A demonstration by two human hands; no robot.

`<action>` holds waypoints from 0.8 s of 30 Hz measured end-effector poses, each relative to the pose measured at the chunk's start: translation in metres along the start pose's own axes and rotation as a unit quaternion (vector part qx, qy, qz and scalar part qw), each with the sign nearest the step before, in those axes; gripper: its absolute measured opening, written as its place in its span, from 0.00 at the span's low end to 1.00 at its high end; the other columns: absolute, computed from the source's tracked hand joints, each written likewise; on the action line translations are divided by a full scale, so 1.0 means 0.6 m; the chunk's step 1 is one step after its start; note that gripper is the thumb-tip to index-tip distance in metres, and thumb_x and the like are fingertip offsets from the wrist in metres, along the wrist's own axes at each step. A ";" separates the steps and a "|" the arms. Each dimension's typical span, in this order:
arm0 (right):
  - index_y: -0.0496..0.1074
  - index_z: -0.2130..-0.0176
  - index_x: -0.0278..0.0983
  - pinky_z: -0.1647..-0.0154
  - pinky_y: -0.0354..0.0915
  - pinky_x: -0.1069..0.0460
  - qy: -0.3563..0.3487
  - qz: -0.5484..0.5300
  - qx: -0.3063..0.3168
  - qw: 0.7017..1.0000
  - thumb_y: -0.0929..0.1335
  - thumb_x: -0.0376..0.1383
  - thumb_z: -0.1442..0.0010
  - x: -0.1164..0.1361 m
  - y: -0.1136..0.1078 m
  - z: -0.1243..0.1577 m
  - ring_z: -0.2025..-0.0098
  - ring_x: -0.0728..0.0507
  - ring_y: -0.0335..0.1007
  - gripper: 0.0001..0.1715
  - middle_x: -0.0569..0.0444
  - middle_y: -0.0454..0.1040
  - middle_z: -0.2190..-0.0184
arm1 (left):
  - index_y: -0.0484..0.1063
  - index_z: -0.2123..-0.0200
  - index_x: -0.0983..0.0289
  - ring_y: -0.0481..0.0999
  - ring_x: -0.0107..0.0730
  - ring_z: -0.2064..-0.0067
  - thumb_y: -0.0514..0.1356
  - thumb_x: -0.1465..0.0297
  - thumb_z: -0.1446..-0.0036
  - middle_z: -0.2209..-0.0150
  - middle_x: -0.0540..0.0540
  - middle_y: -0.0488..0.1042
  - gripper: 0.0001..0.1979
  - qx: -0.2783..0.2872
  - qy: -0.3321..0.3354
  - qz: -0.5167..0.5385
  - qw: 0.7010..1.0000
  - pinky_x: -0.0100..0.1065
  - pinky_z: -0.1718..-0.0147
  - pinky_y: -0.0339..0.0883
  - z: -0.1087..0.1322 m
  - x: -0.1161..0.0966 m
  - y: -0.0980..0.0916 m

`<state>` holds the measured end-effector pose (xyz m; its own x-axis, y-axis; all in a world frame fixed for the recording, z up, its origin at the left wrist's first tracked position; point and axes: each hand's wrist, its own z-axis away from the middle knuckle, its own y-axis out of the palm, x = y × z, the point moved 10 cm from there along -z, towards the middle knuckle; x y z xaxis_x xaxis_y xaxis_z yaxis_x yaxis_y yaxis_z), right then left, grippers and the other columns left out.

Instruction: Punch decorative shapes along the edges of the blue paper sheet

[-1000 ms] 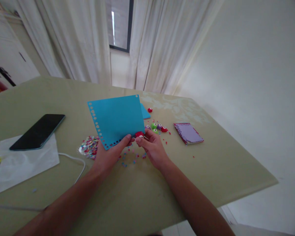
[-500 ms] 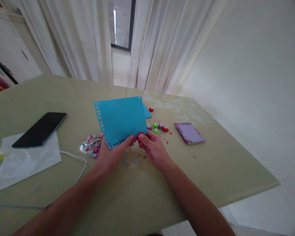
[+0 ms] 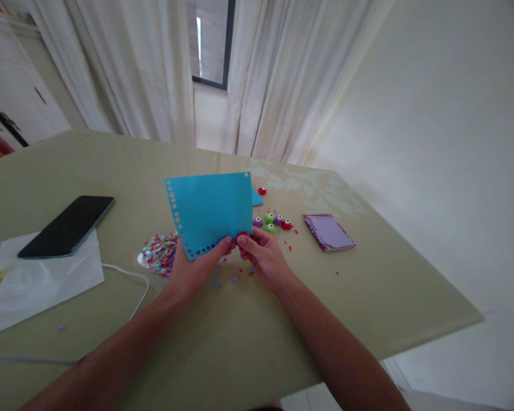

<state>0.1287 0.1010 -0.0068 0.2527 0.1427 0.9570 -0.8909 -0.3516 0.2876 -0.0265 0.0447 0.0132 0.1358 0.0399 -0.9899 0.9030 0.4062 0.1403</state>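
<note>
My left hand (image 3: 197, 267) pinches the lower edge of a blue paper sheet (image 3: 212, 211), held upright above the table; small shapes are punched out along its left and bottom edges. My right hand (image 3: 261, 258) is closed on a small red paper punch (image 3: 241, 236) at the sheet's lower right corner. Loose paper bits (image 3: 233, 277) lie on the table just under both hands.
A pile of coloured confetti (image 3: 159, 254) lies left of my hands. Several small punches (image 3: 272, 220) and a purple notepad (image 3: 329, 232) sit to the right. A black phone (image 3: 66, 225) rests on white paper (image 3: 43, 282), with a white cable (image 3: 132, 282) nearby. The table's edge (image 3: 411, 337) runs at the right.
The blue sheet has turned a little more upright and shifted right. My right hand has pushed the red punch further onto its bottom right corner.
</note>
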 end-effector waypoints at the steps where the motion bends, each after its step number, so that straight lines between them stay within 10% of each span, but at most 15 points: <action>1: 0.77 0.68 0.40 0.70 0.60 0.52 0.004 0.003 0.008 1.000 0.84 0.53 0.52 -0.001 0.001 -0.001 0.72 0.49 0.62 0.26 0.58 0.74 0.72 | 0.84 0.62 0.59 0.87 0.52 0.63 0.77 0.58 0.55 0.61 0.59 0.88 0.18 -0.002 -0.001 -0.003 1.000 0.48 0.60 0.84 0.000 0.001 -0.001; 11: 0.82 0.60 0.41 0.60 0.67 0.49 -0.084 0.189 -0.026 0.978 0.80 0.50 0.44 0.075 -0.067 -0.011 0.63 0.44 0.73 0.18 0.53 0.82 0.63 | 0.84 0.64 0.62 0.88 0.53 0.63 0.78 0.56 0.55 0.65 0.61 0.88 0.20 -0.036 -0.038 -0.007 0.999 0.47 0.59 0.84 -0.003 0.013 -0.015; 18: 0.83 0.63 0.37 0.57 0.63 0.46 -0.114 0.619 -0.128 0.766 0.73 0.44 0.32 0.133 -0.148 -0.012 0.62 0.40 0.72 0.14 0.48 0.79 0.66 | 0.82 0.69 0.62 0.86 0.44 0.68 0.74 0.54 0.51 0.71 0.57 0.85 0.17 -0.026 -0.006 -0.011 1.000 0.40 0.63 0.81 -0.018 -0.004 -0.026; 24: 0.80 0.48 0.37 0.50 0.66 0.46 -0.075 0.688 -0.101 0.715 0.71 0.36 0.31 0.101 -0.145 -0.016 0.53 0.37 0.77 0.13 0.42 0.82 0.53 | 0.79 0.67 0.63 0.81 0.33 0.72 0.74 0.54 0.48 0.72 0.53 0.83 0.18 -0.075 0.025 0.050 0.996 0.32 0.68 0.75 -0.042 0.004 -0.055</action>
<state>0.2179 0.1492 0.0259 -0.8914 -0.3149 0.3261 -0.3673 0.0799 -0.9267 -0.0662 0.0545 0.0060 0.1989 0.1304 -0.9713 0.8144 0.5294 0.2378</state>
